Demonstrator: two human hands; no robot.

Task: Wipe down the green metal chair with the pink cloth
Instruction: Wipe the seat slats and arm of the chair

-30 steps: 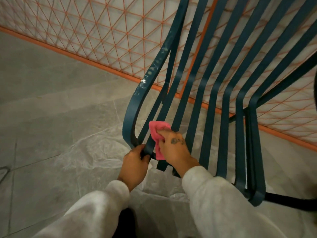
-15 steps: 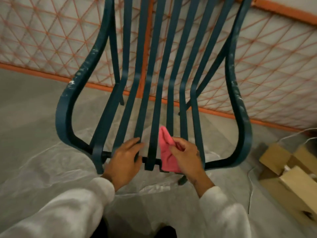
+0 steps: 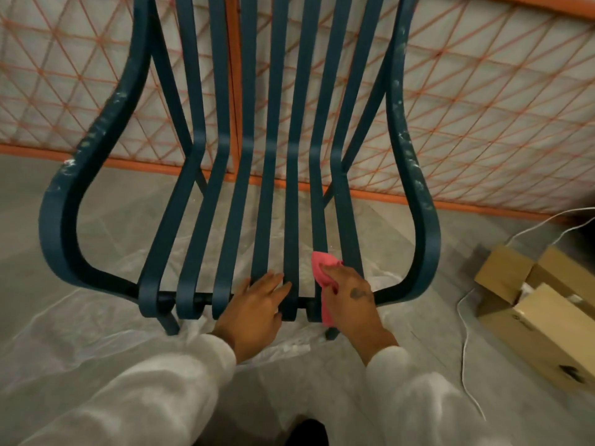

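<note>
dim, soft w/ wide-angle bending at edges (slight blur)

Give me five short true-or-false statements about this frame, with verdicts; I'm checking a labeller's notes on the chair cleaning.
1. The right hand presses the pink cloth against a seat slat near the front edge of the green metal chair. True.
2. The left hand holds a second cloth. False: it rests bare on the slats beside the right hand.
3. Whitish marks show on both curved armrests. True.
4. Cardboard boxes sit on the chair seat. False: they lie on the floor to the right.
5. The chair stands on bare grass. False: it stands on thin plastic sheeting over a grey floor.
</note>
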